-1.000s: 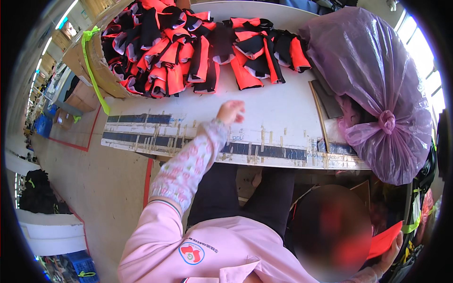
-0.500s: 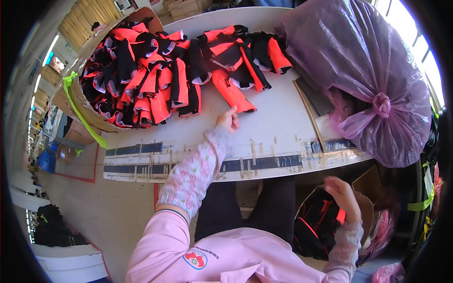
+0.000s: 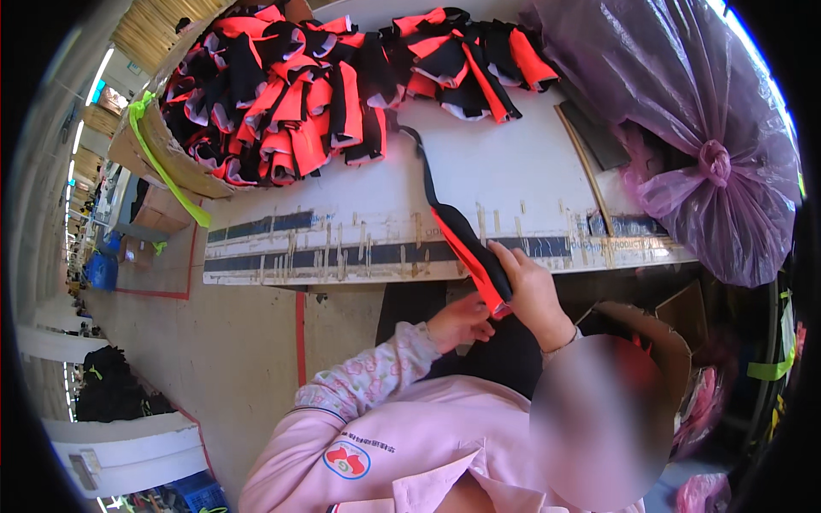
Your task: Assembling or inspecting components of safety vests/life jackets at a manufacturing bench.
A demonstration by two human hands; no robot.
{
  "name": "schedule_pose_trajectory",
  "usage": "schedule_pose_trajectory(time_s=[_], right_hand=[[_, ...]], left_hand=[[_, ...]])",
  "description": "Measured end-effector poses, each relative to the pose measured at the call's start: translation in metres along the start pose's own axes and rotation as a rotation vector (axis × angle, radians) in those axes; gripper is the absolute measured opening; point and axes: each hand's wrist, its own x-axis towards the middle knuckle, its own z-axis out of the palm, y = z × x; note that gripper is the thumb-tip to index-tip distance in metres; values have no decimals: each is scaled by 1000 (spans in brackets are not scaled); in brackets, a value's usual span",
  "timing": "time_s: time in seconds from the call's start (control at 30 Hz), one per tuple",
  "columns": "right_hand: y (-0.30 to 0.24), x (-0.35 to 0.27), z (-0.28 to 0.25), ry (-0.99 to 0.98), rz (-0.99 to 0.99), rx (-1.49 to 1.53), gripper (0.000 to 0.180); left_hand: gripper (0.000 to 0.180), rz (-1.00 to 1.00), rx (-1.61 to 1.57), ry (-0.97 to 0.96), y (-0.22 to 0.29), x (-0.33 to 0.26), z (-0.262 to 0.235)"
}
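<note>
Holding: both hands meet at centre frame, just below the table's near edge, on one black-and-orange fabric piece (image 3: 466,244).
Right hand (image 3: 532,291): fingers curled shut over the piece's near end, thumb on top.
Left hand (image 3: 462,318): fingers bent against the same end from below; how tightly they pinch cannot be told.
Fabric piece: its near end hangs off the table edge in the hands, the rest trails up across the tabletop as a dark strip toward the pile.
Badge: a round red-and-white patch (image 3: 346,459) on the pink jacket, bottom centre.
Table (image 3: 513,171): white top; its front edge carries dark blue tape strips and pale tape scraps (image 3: 342,248).
Open room: bare tabletop between strip and bag; bare floor at lower left with a red line.
Bag: a knotted translucent purple plastic bag (image 3: 684,111), upper right, overhanging the table's right end.
Pile: black-and-orange pieces (image 3: 291,94), upper left to top centre.
Box: a cardboard box (image 3: 162,154) with a yellow-green strap, upper left.
</note>
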Motion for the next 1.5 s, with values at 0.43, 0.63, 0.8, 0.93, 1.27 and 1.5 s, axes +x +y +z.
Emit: schedule_pose_trajectory(time_s=[0.43,0.63,0.8,0.93,1.27,1.5], right_hand=[[1,4,29,-72,-86,148,29],[-15,6,41,97,-72,-170,26],[-17,2,49,-41,205,-191,51],[7,-1,61,-38,244,39,65],[10,-7,68,-56,230,-24,64],[15,1,61,-34,194,2,62]], left_hand=[[47,324,339,290,18,-24,16],[27,364,66,461,17,-13,-10],[25,312,73,527,8,-1,-19],[26,255,12,489,3,-1,-17],[33,330,159,543,-10,19,-22],[33,277,128,511,4,22,-23]])
